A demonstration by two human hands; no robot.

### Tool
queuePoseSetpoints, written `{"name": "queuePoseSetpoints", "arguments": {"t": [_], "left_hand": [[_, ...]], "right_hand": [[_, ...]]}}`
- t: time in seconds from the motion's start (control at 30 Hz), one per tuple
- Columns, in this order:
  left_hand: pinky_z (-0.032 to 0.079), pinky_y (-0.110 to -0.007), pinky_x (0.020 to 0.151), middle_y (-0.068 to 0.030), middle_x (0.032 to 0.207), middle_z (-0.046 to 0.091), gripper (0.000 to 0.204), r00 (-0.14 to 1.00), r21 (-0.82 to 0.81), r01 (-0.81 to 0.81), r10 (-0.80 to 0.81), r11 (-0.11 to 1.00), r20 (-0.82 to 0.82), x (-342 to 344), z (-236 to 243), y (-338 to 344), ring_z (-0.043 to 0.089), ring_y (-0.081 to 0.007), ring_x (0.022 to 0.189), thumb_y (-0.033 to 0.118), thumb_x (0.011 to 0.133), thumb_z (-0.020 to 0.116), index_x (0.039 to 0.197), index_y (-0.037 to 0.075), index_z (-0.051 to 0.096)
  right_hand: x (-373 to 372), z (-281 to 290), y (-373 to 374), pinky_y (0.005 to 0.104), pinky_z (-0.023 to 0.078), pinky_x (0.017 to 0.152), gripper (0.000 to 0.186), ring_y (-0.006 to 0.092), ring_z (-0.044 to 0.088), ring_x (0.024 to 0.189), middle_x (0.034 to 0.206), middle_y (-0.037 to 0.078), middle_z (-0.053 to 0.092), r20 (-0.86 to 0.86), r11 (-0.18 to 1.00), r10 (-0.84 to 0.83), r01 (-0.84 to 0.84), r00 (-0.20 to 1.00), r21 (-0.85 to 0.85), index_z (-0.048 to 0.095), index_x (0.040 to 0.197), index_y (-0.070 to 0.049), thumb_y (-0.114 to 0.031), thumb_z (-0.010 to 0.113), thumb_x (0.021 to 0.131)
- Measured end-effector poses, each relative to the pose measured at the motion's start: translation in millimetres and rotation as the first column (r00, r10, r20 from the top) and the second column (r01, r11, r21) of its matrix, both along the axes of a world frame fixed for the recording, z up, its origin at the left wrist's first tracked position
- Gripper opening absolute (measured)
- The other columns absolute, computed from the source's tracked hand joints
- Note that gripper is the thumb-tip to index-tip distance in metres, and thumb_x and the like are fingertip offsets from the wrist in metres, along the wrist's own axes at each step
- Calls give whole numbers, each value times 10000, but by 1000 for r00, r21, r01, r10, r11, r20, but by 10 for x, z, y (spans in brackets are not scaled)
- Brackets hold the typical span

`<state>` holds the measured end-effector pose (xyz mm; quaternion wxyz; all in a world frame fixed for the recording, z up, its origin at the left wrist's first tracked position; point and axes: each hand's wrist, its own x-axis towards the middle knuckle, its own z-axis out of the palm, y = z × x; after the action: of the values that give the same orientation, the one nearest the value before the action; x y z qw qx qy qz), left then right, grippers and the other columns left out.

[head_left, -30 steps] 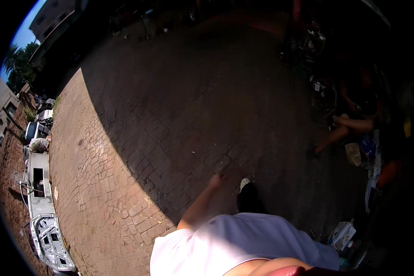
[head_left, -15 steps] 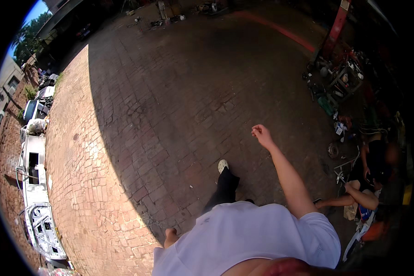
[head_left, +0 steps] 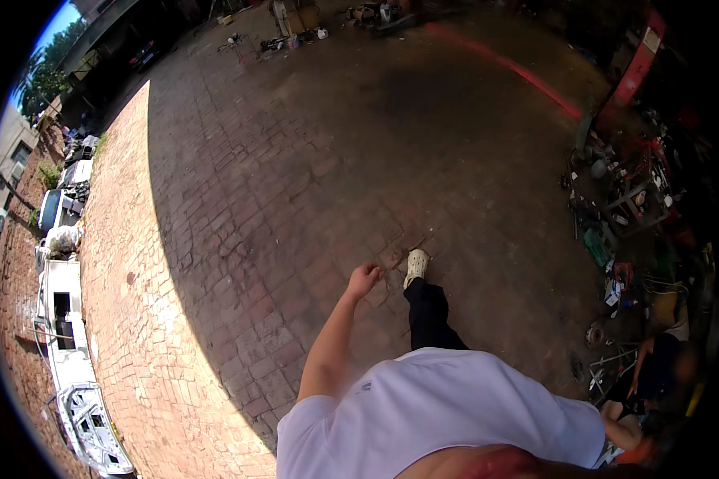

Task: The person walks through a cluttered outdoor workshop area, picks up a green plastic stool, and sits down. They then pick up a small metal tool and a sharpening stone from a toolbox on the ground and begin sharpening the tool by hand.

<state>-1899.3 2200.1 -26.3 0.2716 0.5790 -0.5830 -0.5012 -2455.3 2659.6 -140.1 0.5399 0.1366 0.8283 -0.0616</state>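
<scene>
My left hand (head_left: pixel 365 281) is stretched forward over the paving, its fingers loosely curled together and nothing showing in them. Just right of it, my cream clog (head_left: pixel 415 265) rests on the bricks below a dark trouser leg (head_left: pixel 431 313). My right hand is out of sight, with that side's arm hidden beyond my white shirt (head_left: pixel 447 407).
Brick paving (head_left: pixel 295 199) lies ahead, with a sunlit strip at left. Car body panels (head_left: pixel 64 319) line the left wall. At right, a person (head_left: pixel 655 367) sits near a tool cart (head_left: pixel 635 207) and a red post (head_left: pixel 639 64). Clutter (head_left: pixel 291 36) lines the far edge.
My left arm has swung forward, while my right arm has swung back out of view. I have stepped ahead, and the things at right have shifted toward the picture's rim.
</scene>
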Motion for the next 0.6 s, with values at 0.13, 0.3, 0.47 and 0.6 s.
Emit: {"name": "queuePoseSetpoints", "arguments": {"t": [0.13, 0.3, 0.47, 0.6], "left_hand": [[509, -352, 721, -117, 827, 695, 262, 962, 213, -271, 259, 939, 82, 212, -485, -1410, 665, -209, 763, 230, 871, 596, 976, 9, 691], [478, -340, 512, -99, 746, 649, 163, 922, 708, -388, 252, 590, 295, 1358, -1064, -1887, 586, -208, 572, 159, 855, 603, 874, 17, 680], [430, -388, 495, -110, 852, 661, 301, 801, 686, -501, 583, 527, 137, 1403, -1053, -2737, 590, -225, 662, 227, 921, 438, 1007, 40, 658], [448, -361, 499, -106, 836, 669, 278, 755, 727, -553, 613, 407, 232, 1691, -1206, -3848, 603, -208, 642, 203, 901, 483, 998, 22, 669]], "right_hand": [[-84, -213, -2276, 360, 530, 685, 244, 191, 654, 791, 905, 89, 671, -4, 994, -51, 50, 999, -97, 621, 1012, -54, -275, 557, 931], [859, -83, -6955, 338, 498, 522, 166, 134, 619, 618, 766, 57, 653, 6, 757, 143, -105, 990, -645, 609, 918, -54, -204, 537, 927], [2047, 1669, -11122, 255, 514, 671, 98, 112, 629, 727, 836, 43, 646, -497, -20, 447, -548, 744, -837, 589, 1007, -20, -96, 559, 952], [2821, 2216, -12956, 265, 520, 697, 105, 113, 631, 751, 849, 46, 650, -470, -205, 527, -431, 708, -879, 593, 992, -11, -103, 565, 950]]}}
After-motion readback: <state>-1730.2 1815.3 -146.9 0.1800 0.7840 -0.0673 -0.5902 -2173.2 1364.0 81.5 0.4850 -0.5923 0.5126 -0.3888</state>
